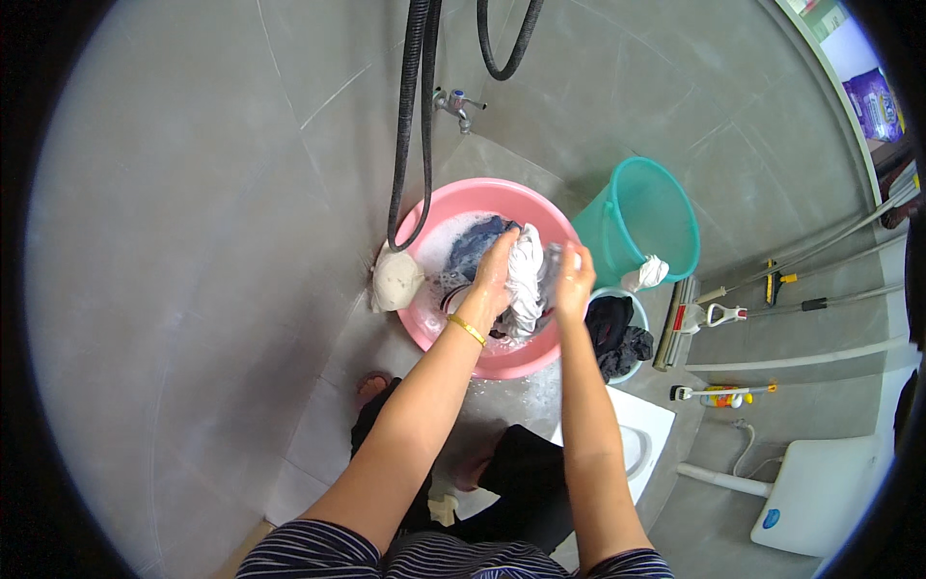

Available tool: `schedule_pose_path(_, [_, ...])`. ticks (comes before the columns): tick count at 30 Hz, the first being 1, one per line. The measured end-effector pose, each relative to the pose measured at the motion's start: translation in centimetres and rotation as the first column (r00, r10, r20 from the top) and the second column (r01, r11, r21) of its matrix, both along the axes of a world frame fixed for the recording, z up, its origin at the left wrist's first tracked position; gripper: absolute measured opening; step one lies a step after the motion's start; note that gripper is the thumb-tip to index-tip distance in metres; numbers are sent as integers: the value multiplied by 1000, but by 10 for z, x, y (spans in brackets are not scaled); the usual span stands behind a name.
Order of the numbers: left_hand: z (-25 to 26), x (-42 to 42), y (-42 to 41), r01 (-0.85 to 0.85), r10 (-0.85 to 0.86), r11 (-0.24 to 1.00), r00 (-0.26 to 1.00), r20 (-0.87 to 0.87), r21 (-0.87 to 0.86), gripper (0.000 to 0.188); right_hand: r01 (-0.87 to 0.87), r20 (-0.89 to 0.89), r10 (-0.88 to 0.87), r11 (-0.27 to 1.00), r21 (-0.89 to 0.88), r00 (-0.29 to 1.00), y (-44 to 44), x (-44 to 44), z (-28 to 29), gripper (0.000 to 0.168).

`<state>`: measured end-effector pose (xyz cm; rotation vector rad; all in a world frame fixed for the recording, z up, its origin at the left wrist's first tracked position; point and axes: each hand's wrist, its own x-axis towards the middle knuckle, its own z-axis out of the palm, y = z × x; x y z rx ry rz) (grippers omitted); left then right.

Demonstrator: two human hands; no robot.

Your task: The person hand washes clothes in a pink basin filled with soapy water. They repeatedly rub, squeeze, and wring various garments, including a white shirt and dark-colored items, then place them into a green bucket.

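A wide pink plastic basin (486, 185) holds sudsy water and soaking laundry. My left hand (495, 275), with a gold bracelet at the wrist, grips a bunched, wet white cloth (526, 264) above the water. My right hand (576, 279) is at the basin's right side, its fingers curled around a pale part of the cloth; motion blurs it. Between the hands, a greyish wet part of fabric (551, 271) is also blurred. Dark blue fabric (470, 246) lies among the foam beyond my left hand.
A black hose (396, 195) hangs over the basin's left rim, near a pale beige bundle (398, 281). To the right stand a teal bucket (655, 210) with white cloth (646, 273) on its rim, and a small pail (640, 318) of dark clothes. Beyond are a squeeze mop (676, 326) and squat toilet (662, 427).
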<state>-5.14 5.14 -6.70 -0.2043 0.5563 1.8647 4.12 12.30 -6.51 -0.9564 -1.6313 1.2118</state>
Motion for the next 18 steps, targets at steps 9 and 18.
schedule_pose_path(9, [15,20,-6,46,-105,992,824,-557,-119,43,-380,169,381,924,-38,909,-33,42,6,42])
schedule_pose_path(18, [19,15,-28,7,-249,968,-83,-965,-250,35,-363,-416,188,844,-394,890,-46,60,55,22])
